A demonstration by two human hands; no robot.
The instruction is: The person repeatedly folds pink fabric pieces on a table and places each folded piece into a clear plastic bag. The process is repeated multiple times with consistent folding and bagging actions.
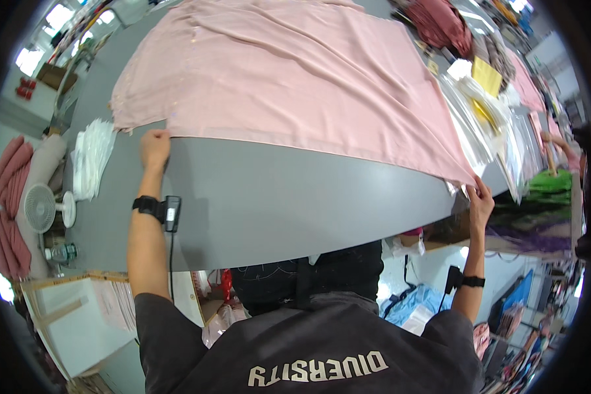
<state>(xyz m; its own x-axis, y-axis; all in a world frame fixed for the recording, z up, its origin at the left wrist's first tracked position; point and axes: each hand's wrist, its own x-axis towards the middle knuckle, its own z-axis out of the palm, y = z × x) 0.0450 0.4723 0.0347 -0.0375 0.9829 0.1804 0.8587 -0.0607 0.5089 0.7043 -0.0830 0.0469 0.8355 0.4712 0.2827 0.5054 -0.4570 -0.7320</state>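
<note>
A pale pink garment (285, 79) of thin fabric lies spread on the grey table (276, 197), with loose diagonal folds towards its right side. At its near left, my left hand (155, 149) is closed on the hem corner, beside a short step in the edge. Far to the right, my right hand (480, 199) pinches the other hem corner between thumb and fingers. The hem runs between my two hands, slanting towards me on the right. Small pale marks dot the fabric along its left part.
Left of my left hand lie clear plastic bags (92, 157), a white fan (42, 207) and a plastic bottle (61, 252). Plastic sleeves (473, 133), yellow paper (486, 76) and folded clothes (438, 24) crowd the right side. Another person's hand (546, 137) shows at far right.
</note>
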